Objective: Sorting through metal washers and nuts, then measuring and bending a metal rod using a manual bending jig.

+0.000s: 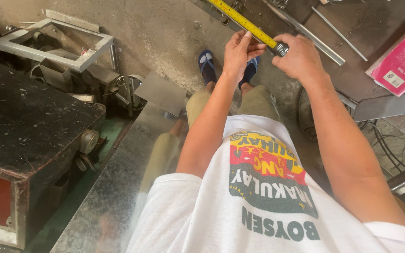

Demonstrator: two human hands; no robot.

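Note:
A yellow tape measure blade (240, 18) runs from the top middle down to its case, which sits inside my right hand (298, 56). That hand is closed around the case, and only the dark mouth of it shows. My left hand (240, 49) pinches the blade just beside the case, fingers on the yellow strip. Both hands are held in front of me above my knees and blue sandals (206, 63), over the concrete floor.
A shiny sheet of galvanised metal (118, 187) lies slanted at my left leg. A dark steel workbench (24, 126) stands at left, a metal frame (48, 42) behind it. At right, a steel table (352, 70) carries rods and a pink packet (401, 58). Cables trail at lower right.

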